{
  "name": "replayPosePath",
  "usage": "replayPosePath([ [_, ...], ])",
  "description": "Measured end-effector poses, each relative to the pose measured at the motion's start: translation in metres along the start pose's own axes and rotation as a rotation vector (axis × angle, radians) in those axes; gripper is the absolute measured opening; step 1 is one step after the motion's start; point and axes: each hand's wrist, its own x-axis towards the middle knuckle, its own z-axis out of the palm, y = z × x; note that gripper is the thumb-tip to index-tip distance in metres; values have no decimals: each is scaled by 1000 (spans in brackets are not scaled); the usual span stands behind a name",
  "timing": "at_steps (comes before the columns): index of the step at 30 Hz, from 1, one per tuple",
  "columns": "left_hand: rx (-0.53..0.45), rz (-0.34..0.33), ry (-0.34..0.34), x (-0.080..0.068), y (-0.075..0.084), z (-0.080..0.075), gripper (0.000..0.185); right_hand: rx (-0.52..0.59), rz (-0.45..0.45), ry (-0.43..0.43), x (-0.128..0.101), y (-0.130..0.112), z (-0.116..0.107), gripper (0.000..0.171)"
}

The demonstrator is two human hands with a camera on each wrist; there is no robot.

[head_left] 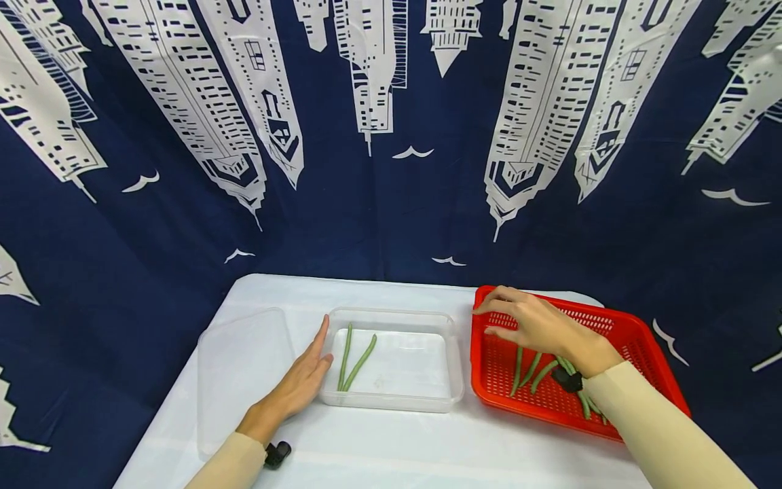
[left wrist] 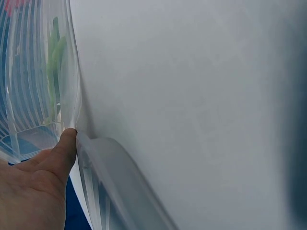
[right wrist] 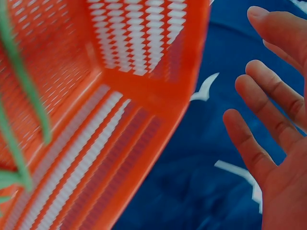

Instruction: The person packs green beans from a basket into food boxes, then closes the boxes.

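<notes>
A white table (head_left: 379,448) bears a clear container (head_left: 397,404), lid (head_left: 241,373) and red basket (head_left: 635,339).

Beans (head_left: 354,360) lie in the tub (head_left: 452,380), lid (head_left: 241,370) left, basket (head_left: 635,339) right holding perhaps five more.

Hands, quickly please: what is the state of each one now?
Left hand: open, flat against the clear box.
Right hand: open, holding nothing, above the red basket.

right hand (right wrist: 278,139): fingers spread, holding nothing | red basket (right wrist: 144,86) beside it | green beans (right wrist: 24,96), possibly blurred, inside
</notes>
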Motion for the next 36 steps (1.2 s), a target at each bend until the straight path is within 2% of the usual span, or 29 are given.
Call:
replayPosePath([
  [5, 7, -6, 6, -1, -2, 0, 80, 14, 81, -3, -24, 18, 0, 40],
  [12, 5, -8, 12, -1, -4, 0, 79, 83, 229, -102, -48, 45, 13, 44],
  [15, 0, -9, 8, -1, -4, 0, 79, 100, 262, -140, -55, 54, 23, 49],
  [20, -5, -14, 6, -1, -4, 1, 80, 137, 255, -176, -64, 65, 40, 57],
  [25, -4, -12, 4, 0, -2, 1, 80, 187, 243, -225, -70, 72, 52, 57],
  [30, -17, -8, 2, 1, -1, 2, 80, 197, 223, -251, -70, 75, 58, 44],
  [36, -6, -13, 6, 1, -1, 2, 79, 209, 136, -223, -67, 76, 60, 27],
])
